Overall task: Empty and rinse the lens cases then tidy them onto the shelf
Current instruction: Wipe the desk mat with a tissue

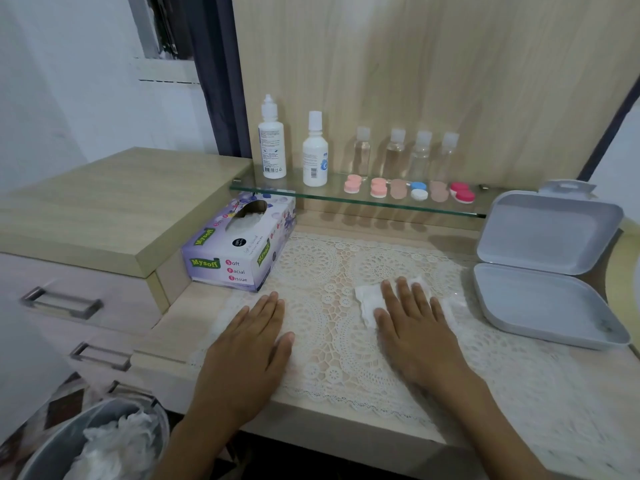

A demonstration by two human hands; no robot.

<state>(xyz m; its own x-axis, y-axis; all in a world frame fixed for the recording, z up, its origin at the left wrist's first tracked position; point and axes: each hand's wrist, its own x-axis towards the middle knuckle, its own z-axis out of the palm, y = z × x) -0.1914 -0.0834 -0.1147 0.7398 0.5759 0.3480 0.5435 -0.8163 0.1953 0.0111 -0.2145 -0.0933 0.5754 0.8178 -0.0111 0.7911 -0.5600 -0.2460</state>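
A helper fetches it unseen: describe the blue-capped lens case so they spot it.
On the glass shelf against the wooden panel, six lens cases stand in a row. The blue-capped lens case is fourth from left, flanked by tan cases; only it pairs blue with white.

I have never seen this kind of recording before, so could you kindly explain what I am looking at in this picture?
There is no machine here. A person wears a camera on the head, so the one picture looks forward and down at their own two hands. The left hand lies flat on a lace mat. The right hand presses flat on a white tissue; neither hand grips anything. Behind them, a glass shelf carries six lens cases, two white bottles and four clear bottles. A tissue box stands at the left, an open grey box lies at the right, and a bin sits below left.
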